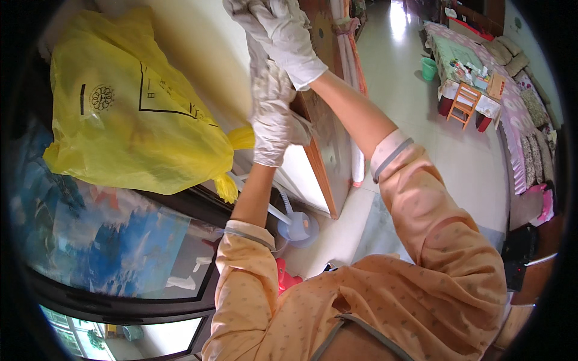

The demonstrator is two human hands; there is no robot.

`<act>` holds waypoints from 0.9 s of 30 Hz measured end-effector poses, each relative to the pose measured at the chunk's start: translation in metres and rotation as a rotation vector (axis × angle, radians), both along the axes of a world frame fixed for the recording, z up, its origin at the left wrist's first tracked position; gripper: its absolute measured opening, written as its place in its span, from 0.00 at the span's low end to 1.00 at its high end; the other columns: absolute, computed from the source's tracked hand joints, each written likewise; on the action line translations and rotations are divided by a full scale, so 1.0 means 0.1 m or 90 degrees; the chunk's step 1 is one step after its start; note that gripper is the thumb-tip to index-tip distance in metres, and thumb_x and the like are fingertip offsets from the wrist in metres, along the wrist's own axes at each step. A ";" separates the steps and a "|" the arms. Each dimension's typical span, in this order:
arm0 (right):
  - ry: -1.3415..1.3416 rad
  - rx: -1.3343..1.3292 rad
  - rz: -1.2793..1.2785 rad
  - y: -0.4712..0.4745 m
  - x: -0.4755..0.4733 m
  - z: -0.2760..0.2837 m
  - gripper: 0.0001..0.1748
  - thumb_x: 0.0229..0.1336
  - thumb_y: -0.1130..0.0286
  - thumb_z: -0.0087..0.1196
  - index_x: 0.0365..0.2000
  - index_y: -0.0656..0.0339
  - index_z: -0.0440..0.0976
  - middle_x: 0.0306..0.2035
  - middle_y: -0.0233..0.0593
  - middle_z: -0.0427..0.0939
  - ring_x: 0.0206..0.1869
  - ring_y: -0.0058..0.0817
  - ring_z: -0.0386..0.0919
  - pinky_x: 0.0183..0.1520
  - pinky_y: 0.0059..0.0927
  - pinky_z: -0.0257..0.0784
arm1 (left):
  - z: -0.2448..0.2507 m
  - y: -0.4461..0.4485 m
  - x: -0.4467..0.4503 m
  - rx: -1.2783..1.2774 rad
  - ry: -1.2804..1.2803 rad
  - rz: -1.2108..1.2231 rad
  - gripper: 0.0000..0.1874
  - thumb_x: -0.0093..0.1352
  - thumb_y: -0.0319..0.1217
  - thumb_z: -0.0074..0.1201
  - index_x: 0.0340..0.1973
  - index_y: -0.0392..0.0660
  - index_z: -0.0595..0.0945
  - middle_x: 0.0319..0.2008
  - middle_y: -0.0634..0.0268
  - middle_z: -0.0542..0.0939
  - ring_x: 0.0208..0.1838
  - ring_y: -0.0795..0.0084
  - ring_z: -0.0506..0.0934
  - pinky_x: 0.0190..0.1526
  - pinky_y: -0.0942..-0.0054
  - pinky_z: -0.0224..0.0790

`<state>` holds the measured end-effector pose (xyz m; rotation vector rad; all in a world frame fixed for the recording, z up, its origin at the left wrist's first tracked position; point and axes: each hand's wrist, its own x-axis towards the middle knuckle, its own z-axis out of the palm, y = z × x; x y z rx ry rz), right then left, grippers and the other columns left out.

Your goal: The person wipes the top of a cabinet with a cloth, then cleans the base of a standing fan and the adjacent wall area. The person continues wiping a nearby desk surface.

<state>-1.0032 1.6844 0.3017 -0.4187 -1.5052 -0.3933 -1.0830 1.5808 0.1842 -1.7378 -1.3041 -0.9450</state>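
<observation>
Both my hands wear white gloves and are raised near the top centre, close to the edge of a brown wooden door or panel. My left hand is beside a greyish cloth that hangs along the wall edge; more pale cloth shows by its wrist side. Above it, my right hand lies over the upper part of that cloth, fingers bent, partly cut by the frame. Whether either hand grips the cloth cannot be told. To the left hangs a large yellow plastic bag bearing dark printing.
A white standing fan or lamp base stands on the floor below my hands. A dark glossy framed panel is at the left. A pink curtain, a green bin, a wooden chair and a covered table are farther right.
</observation>
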 end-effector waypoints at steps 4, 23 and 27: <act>-0.020 0.005 0.134 0.01 0.01 -0.84 0.13 0.57 0.63 0.61 0.43 0.52 0.78 0.47 0.35 0.75 0.53 0.41 0.72 0.60 0.46 0.68 | -0.82 0.08 0.08 -0.100 -0.101 -0.083 0.30 0.71 0.27 0.43 0.70 0.43 0.68 0.75 0.47 0.60 0.79 0.46 0.54 0.78 0.55 0.49; -0.115 -0.252 -0.306 0.05 0.17 -3.17 0.20 0.66 0.69 0.47 0.56 0.55 0.74 0.45 0.40 0.79 0.50 0.35 0.78 0.51 0.33 0.73 | -1.96 -0.21 0.01 -0.352 -0.284 -0.276 0.34 0.65 0.25 0.54 0.69 0.40 0.70 0.70 0.42 0.66 0.71 0.42 0.67 0.72 0.54 0.60; -0.225 0.060 -0.974 0.66 0.11 -2.87 0.32 0.71 0.57 0.48 0.71 0.54 0.58 0.66 0.38 0.67 0.65 0.27 0.67 0.68 0.29 0.60 | -1.43 -0.10 0.17 -0.227 -0.114 -0.293 0.39 0.65 0.23 0.54 0.74 0.44 0.63 0.74 0.46 0.61 0.73 0.42 0.65 0.73 0.56 0.57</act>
